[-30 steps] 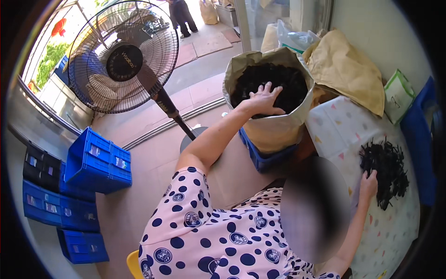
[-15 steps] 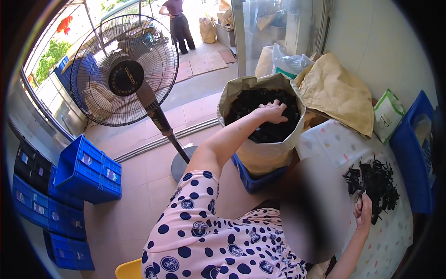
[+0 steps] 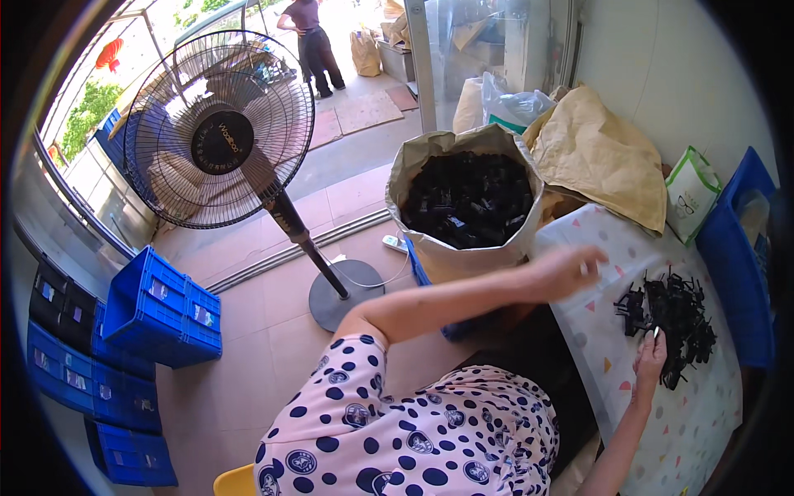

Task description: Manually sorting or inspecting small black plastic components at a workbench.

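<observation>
Likely light, stiff, snaggy: black plastic parts [image 3: 674, 318] on the worktop [image 3: 662, 430], right hand [image 3: 649, 362] fingers pinching one; left hand [image 3: 571, 269] blurred, grip unclear

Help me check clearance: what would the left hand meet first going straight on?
Probably the green-and-white bag; the left hand points just past the pile of black parts, though depth is unclear.

Green-white bag [image 3: 689, 196] by wall, rt.

I'm looking at a small workshop: stacked blue plastic crates [image 3: 161, 310], a standing fan [image 3: 222, 140], a sack of black plastic parts [image 3: 467, 202], tiled floor.
</observation>
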`<state>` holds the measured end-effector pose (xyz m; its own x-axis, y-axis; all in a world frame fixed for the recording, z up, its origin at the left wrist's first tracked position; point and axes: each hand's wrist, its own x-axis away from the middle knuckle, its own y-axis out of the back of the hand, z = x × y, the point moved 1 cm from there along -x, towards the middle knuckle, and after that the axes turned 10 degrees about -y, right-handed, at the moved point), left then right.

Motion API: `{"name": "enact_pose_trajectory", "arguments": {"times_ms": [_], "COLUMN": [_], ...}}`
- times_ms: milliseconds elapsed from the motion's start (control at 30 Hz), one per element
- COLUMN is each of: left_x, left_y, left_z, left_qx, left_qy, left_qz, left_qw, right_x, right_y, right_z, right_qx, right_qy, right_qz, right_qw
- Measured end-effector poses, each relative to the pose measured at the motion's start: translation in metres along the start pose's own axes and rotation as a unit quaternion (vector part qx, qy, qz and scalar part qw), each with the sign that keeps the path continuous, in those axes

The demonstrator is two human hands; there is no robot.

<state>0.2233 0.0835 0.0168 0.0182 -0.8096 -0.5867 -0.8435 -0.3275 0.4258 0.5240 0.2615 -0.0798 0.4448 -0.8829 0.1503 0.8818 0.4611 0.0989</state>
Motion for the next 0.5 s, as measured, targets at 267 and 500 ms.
{"name": "enact_pose_trajectory", "arguments": {"times_ms": [267,500], "left_x": [0.046,0.065], "left_y": [-0.079,-0.106], "left_z": [0.006,0.029], "left_qx": [0.441,0.536], "left_qy": [0.264,0.307], "left_qz": [0.067,0.137], "left_qw": [0.855,0.775], "right_x": [0.077,0.103], "right_y": [-0.084,-0.083], "right_z": [0.032,0.018], "right_qx": [0.416,0.418], "right_qy": [0.321,0.369], "right_qz": [-0.029,-0.041], "right_qw": [0.85,0.829]}}
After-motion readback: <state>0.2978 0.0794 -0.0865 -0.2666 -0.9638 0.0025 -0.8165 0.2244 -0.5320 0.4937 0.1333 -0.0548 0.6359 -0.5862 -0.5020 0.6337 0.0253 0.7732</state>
